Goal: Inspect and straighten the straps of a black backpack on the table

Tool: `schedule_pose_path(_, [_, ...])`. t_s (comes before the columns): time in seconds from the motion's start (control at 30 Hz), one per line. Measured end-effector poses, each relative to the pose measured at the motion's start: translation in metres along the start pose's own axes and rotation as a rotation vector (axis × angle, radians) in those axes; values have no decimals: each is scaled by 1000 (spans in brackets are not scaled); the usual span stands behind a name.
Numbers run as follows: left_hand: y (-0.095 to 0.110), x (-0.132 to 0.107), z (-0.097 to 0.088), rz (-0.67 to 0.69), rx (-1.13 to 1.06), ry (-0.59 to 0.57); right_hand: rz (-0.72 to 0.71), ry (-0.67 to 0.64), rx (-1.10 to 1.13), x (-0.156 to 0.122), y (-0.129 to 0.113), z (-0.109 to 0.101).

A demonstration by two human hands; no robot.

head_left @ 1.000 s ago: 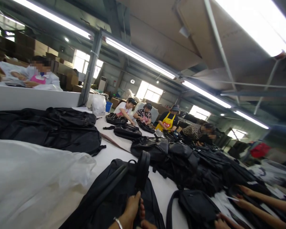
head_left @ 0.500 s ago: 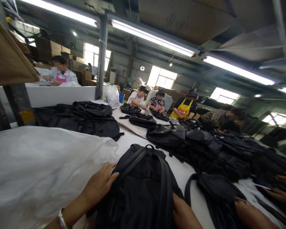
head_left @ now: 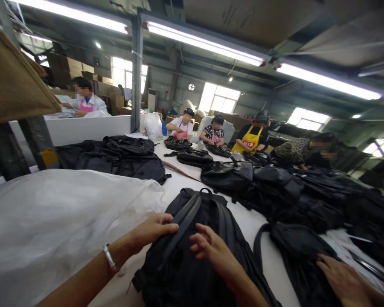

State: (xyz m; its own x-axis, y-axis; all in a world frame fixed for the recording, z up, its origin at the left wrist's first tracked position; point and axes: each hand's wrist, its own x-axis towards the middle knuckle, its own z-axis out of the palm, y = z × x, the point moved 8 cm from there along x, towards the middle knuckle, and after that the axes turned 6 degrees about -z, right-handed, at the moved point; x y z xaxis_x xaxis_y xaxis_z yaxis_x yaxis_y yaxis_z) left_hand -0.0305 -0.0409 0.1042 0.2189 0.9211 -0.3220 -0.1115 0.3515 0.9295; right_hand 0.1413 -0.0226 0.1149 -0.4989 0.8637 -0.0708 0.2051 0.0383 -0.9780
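A black backpack (head_left: 195, 273) lies in front of me on the white table, its shoulder straps facing up and its top loop pointing away. My left hand (head_left: 155, 232), with a silver bracelet at the wrist, grips the left side of the backpack beside one strap, thumb on top. Over the middle of the back panel is my right hand (head_left: 213, 251), fingers apart and slightly curled, holding nothing. Whether its fingertips touch the fabric I cannot tell.
White plastic sheeting (head_left: 67, 221) covers the left side. At right, a co-worker's hand (head_left: 342, 275) rests on another black backpack (head_left: 297, 243). More black bags (head_left: 275, 183) are heaped beyond, and a dark bag pile (head_left: 115, 157) lies at back left. Several people work across the table.
My right hand has moved from the backpack's right side up and left over its middle, fingers spreading. The left hand still holds the left side. At right, one co-worker's hands have left view.
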Motion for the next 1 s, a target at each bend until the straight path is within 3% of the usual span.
schedule_pose_path(0.07, [12,9,19,35,-36,-38,19,-14,275,17,3,20])
schedule_pose_path(0.13, [24,16,35,90,-73,-77,13,24,488,31,-5,22])
schedule_pose_path(0.27, [33,18,52,199,-32,-176,-3,197,620,52,-32,-19])
schedule_pose_path(0.37, [16,15,49,217,102,-201,-46,303,639,65,-46,-57])
schedule_pose_path(0.47, [-15,19,46,187,184,-237,-72,316,675,78,-48,-76])
schedule_pose_path(0.63, [-52,42,39,163,245,-96,-141,311,730,98,-48,-80])
schedule_pose_path(0.77, [-66,59,46,89,217,-121,-163,389,686,112,-55,-90])
schedule_pose_path(1.0, [-81,79,41,-28,178,-21,-184,568,570,120,-56,-104])
